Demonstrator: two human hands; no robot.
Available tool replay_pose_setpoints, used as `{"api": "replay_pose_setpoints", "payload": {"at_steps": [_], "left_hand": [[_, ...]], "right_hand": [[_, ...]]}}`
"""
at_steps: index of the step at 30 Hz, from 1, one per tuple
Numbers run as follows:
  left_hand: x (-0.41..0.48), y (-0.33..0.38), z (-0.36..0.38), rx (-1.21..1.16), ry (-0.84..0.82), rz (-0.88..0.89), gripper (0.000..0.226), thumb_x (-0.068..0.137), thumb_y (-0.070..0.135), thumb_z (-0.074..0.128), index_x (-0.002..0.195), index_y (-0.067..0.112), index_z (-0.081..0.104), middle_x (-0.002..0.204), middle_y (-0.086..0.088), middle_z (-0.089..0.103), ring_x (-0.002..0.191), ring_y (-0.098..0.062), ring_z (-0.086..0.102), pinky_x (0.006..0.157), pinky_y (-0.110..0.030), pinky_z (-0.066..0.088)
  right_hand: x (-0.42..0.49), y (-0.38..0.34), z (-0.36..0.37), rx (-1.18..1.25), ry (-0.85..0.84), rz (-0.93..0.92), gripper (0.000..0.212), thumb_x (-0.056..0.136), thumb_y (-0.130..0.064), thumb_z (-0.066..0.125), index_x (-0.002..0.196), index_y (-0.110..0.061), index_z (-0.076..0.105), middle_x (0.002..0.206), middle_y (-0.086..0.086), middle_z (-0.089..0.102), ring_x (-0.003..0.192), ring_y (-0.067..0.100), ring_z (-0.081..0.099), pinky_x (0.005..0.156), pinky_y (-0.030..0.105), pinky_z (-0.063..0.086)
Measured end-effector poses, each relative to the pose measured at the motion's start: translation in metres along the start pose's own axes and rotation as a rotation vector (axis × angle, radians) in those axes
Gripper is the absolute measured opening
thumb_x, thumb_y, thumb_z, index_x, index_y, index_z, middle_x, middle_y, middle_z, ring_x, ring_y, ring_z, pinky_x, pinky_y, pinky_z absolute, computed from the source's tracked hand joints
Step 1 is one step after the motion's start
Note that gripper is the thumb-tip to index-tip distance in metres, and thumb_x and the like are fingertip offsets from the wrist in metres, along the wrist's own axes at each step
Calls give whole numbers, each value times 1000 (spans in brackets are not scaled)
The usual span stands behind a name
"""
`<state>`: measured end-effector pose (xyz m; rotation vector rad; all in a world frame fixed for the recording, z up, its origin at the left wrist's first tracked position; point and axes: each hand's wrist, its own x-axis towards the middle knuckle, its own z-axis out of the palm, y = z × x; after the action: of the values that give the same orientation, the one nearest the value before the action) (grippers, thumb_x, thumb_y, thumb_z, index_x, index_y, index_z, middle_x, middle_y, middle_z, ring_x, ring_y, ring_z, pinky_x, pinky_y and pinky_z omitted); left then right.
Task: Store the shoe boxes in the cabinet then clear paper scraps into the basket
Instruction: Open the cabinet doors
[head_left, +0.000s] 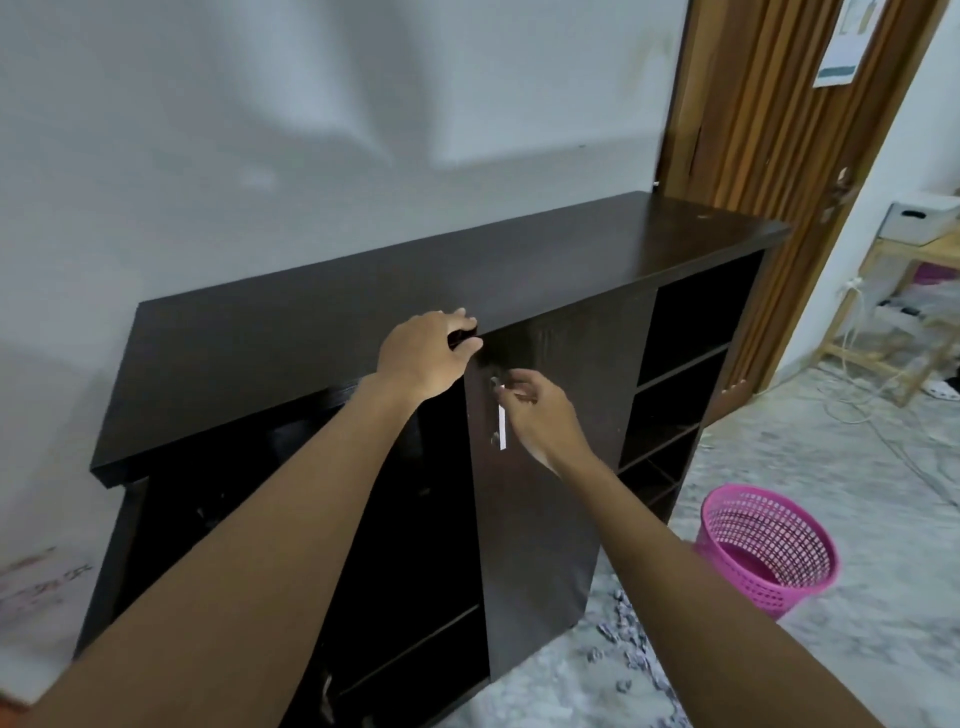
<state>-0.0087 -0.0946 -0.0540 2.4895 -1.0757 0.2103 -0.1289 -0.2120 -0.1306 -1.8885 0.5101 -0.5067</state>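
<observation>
The dark brown cabinet (322, 332) stands against the white wall. Its left compartment is open and too dark inside to make out. My left hand (423, 356) grips the top corner of the cabinet door (540, 519), right under the cabinet top. My right hand (537, 415) has its fingers curled at the upper end of the door's silver handle (501, 439). A pink mesh basket (769, 551) stands on the floor to the right of the cabinet. Small grey paper scraps (623, 649) lie on the floor below the door. No shoe box shows in the cabinet.
Open shelves (680, 364) fill the cabinet's right end. A wooden door (769, 130) stands behind it. At the far right a light wooden rack (883, 306) carries a white box (919, 221), with white cables (852, 395) trailing over the floor.
</observation>
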Motion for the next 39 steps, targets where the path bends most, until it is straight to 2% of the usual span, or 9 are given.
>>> {"api": "replay_pose_setpoints", "payload": {"at_steps": [3, 10, 15, 19, 26, 30, 34, 37, 39], "left_hand": [[0, 0, 2, -21, 13, 13, 43, 99, 42, 52, 139, 27, 55, 151, 14, 43, 143, -12, 35, 114, -36, 28], [-1, 2, 3, -20, 25, -19, 42, 98, 44, 52, 137, 29, 56, 151, 16, 43, 143, -10, 34, 114, -35, 27], [-1, 2, 0, -32, 12, -51, 42, 97, 46, 52, 137, 32, 56, 150, 15, 44, 142, -11, 36, 113, -37, 31], [-4, 4, -1, -39, 4, -57, 41, 98, 47, 51, 137, 35, 55, 150, 19, 42, 143, -9, 34, 111, -38, 33], [-7, 3, -1, -49, 3, -50, 41, 99, 47, 48, 138, 35, 54, 151, 20, 40, 144, -10, 33, 112, -42, 33], [-7, 2, 0, -26, -9, -35, 41, 100, 48, 46, 138, 35, 53, 153, 17, 40, 144, -17, 35, 111, -46, 36], [-4, -3, 1, -27, -23, -20, 41, 100, 48, 46, 138, 35, 53, 152, 17, 40, 142, -19, 37, 108, -47, 38], [-4, -4, 3, -15, -13, -1, 42, 99, 50, 45, 137, 35, 53, 152, 17, 42, 141, -23, 39, 108, -50, 38], [-4, -5, 5, -19, -10, 4, 42, 100, 49, 45, 138, 34, 53, 152, 16, 42, 141, -24, 39, 110, -50, 35]], "right_hand": [[17, 1, 12, -63, 65, -37, 29, 95, -37, 62, 119, -20, 62, 98, -10, 65, 77, -4, 61, 59, 5, 41], [27, 10, 23, 17, 136, -39, 9, 98, -30, 60, 101, -22, 61, 85, -4, 69, 72, 10, 68, 58, 18, 53], [14, 10, 19, 42, 113, 7, 19, 99, -38, 55, 103, -20, 60, 92, -1, 69, 82, 15, 68, 65, 24, 52], [-22, 3, -7, 41, 102, 33, 42, 97, -60, 45, 112, -22, 52, 96, 2, 67, 80, 17, 68, 49, 12, 44], [-79, -11, -58, -11, 61, 117, 89, 79, -81, 44, 151, -33, 24, 117, 4, 62, 98, 7, 59, 82, 27, 44], [-76, -23, -58, -25, 47, 234, 122, 59, -91, 57, 157, -36, 8, 160, 7, 29, 141, 30, 39, 112, 46, 36], [-71, -35, -64, -96, -5, 299, 122, 56, -78, 57, 157, -37, 3, 121, 8, 62, 94, 23, 62, 84, 41, 52], [-74, -41, -73, -198, 14, 239, 110, 71, -69, 61, 159, -27, 9, 151, 7, 43, 126, 26, 53, 105, 42, 45], [-80, -40, -77, -231, 60, 168, 90, 86, -52, 63, 159, -25, 17, 155, 4, 40, 122, 14, 55, 98, 32, 45]]}}
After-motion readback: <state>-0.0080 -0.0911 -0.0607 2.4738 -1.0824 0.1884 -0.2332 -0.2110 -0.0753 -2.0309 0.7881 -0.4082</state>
